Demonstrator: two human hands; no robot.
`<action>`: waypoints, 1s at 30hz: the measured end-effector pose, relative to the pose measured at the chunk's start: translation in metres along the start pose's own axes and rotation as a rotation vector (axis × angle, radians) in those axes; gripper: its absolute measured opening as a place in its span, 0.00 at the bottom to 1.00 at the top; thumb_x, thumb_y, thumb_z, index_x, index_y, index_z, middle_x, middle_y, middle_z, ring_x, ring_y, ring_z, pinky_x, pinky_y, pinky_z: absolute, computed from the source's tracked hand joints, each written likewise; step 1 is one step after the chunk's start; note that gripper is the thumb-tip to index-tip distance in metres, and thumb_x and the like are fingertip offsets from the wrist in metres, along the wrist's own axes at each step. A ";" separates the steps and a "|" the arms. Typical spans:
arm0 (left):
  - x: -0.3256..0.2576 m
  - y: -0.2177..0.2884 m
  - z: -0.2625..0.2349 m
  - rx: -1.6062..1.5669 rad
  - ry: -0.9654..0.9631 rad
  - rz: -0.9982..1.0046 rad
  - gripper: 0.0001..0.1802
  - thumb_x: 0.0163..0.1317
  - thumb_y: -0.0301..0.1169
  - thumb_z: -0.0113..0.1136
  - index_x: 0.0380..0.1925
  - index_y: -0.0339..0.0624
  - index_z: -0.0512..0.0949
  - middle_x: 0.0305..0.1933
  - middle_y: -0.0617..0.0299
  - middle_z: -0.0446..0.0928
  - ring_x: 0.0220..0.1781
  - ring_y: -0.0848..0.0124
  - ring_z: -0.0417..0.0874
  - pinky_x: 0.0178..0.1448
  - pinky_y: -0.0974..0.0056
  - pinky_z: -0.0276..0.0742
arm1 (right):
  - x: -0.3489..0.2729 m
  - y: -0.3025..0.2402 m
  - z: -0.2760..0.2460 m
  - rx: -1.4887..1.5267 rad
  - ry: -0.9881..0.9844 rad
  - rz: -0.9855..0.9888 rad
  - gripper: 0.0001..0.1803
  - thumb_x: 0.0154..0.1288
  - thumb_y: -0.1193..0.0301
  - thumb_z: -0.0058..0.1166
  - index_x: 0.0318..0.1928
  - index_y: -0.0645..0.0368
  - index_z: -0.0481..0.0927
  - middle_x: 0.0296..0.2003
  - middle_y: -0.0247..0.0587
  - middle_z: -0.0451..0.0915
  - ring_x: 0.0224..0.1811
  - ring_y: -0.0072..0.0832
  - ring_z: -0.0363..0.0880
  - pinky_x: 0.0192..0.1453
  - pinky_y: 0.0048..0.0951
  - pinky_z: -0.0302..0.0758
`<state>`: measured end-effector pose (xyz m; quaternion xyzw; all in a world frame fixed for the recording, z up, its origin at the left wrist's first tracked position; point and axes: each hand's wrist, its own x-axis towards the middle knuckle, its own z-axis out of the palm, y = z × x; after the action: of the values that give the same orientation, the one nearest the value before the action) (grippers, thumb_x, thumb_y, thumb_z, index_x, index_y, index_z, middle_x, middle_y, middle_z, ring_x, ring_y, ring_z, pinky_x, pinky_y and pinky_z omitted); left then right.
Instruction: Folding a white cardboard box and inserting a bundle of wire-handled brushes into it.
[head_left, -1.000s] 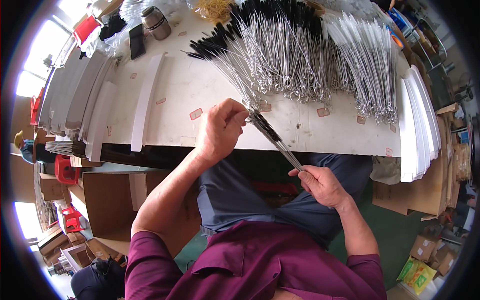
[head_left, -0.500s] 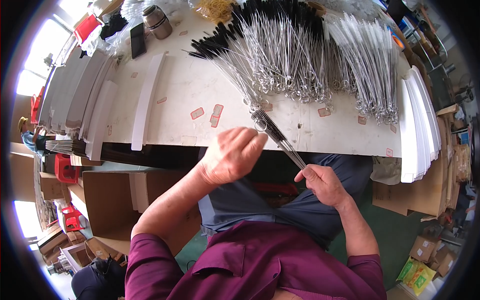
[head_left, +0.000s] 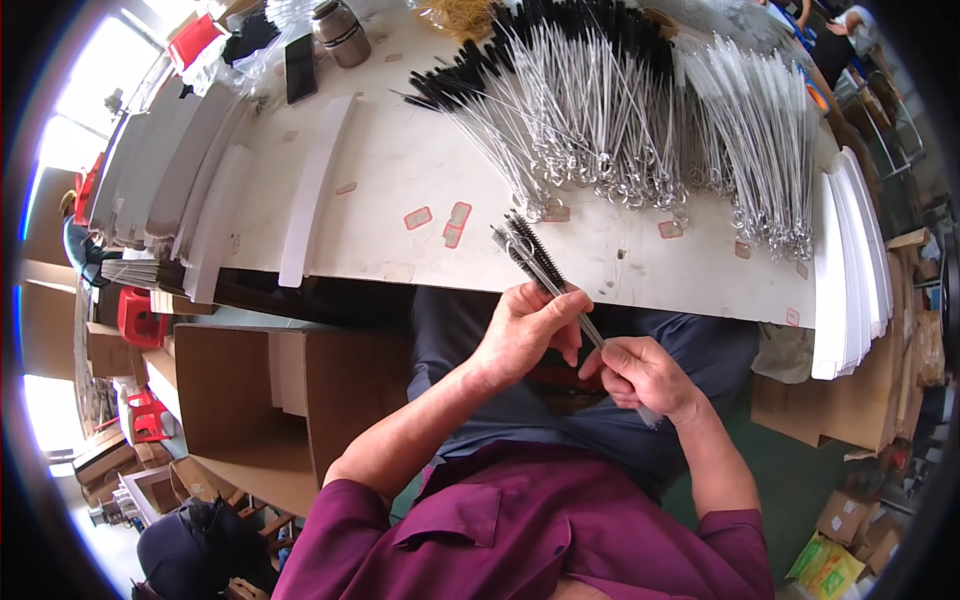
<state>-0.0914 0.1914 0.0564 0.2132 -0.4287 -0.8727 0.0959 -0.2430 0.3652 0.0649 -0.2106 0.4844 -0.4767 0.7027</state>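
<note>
Both hands hold a small bundle of thin wire cleaning brushes (head_left: 531,255) above my lap, just in front of the table edge. Its dark bristles and a wire ring point up and away from me. My left hand (head_left: 535,325) is closed round the bundle below the bristles. Lower down, my right hand (head_left: 645,375) grips the wire shafts, and a clear end sticks out beneath it. How many brushes are in the bundle I cannot tell. Beyond lies a large heap of black-bristled wire brushes (head_left: 600,110), ring ends toward me. Right of it is a pile of white-bristled brushes (head_left: 755,150).
White folded card strips (head_left: 850,270) lie at the table's right edge; more card pieces (head_left: 185,180) stand at left beside a single white strip (head_left: 318,190). A phone (head_left: 300,69) and a metal jar (head_left: 341,33) are at the back. An open carton (head_left: 250,400) sits below left.
My left hand has come down and right onto the bundle, beside my right hand. The bundle has drawn closer to me, away from the heap. The view has shifted slightly.
</note>
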 end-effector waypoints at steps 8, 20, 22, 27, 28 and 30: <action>-0.001 -0.005 0.003 0.078 0.119 0.043 0.17 0.76 0.40 0.62 0.45 0.33 0.80 0.28 0.57 0.83 0.25 0.70 0.84 0.33 0.67 0.82 | 0.014 0.008 0.027 -0.911 0.516 -0.598 0.11 0.76 0.79 0.50 0.54 0.66 0.80 0.33 0.50 0.83 0.28 0.37 0.83 0.36 0.34 0.78; -0.050 0.150 -0.209 1.981 1.224 0.176 0.34 0.58 0.58 0.72 0.47 0.35 0.83 0.46 0.39 0.84 0.51 0.44 0.86 0.54 0.46 0.83 | 0.004 0.010 0.006 -0.717 0.494 -0.501 0.14 0.78 0.75 0.48 0.56 0.63 0.83 0.25 0.36 0.77 0.25 0.19 0.72 0.32 0.26 0.74; -0.051 0.163 -0.218 1.860 1.089 -0.167 0.32 0.64 0.59 0.63 0.46 0.37 0.84 0.49 0.41 0.84 0.51 0.42 0.85 0.54 0.43 0.81 | 0.009 0.007 0.019 -0.776 0.470 -0.479 0.16 0.76 0.76 0.48 0.58 0.59 0.83 0.28 0.35 0.81 0.29 0.20 0.77 0.35 0.28 0.77; -0.069 0.160 -0.298 2.012 1.123 0.058 0.32 0.68 0.59 0.59 0.44 0.36 0.83 0.47 0.38 0.83 0.51 0.39 0.85 0.52 0.40 0.79 | 0.023 0.022 0.016 -0.718 0.407 -0.625 0.11 0.77 0.73 0.52 0.53 0.64 0.82 0.33 0.56 0.85 0.34 0.43 0.87 0.41 0.37 0.80; -0.064 0.159 -0.319 2.004 1.109 0.064 0.31 0.70 0.57 0.57 0.43 0.34 0.82 0.42 0.38 0.83 0.45 0.39 0.85 0.50 0.42 0.80 | 0.018 0.020 0.015 -0.700 0.415 -0.593 0.11 0.78 0.73 0.52 0.52 0.66 0.81 0.33 0.57 0.84 0.35 0.45 0.87 0.41 0.38 0.79; -0.057 0.187 -0.374 1.855 0.965 -0.082 0.29 0.73 0.54 0.55 0.42 0.32 0.81 0.39 0.43 0.83 0.39 0.48 0.85 0.47 0.45 0.80 | 0.009 0.015 0.017 -0.693 0.413 -0.564 0.10 0.79 0.73 0.51 0.51 0.67 0.81 0.33 0.58 0.84 0.35 0.48 0.86 0.40 0.37 0.79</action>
<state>0.1269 -0.1683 0.0180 0.5432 -0.8388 -0.0261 0.0260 -0.2199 0.3614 0.0564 -0.4562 0.6677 -0.4909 0.3241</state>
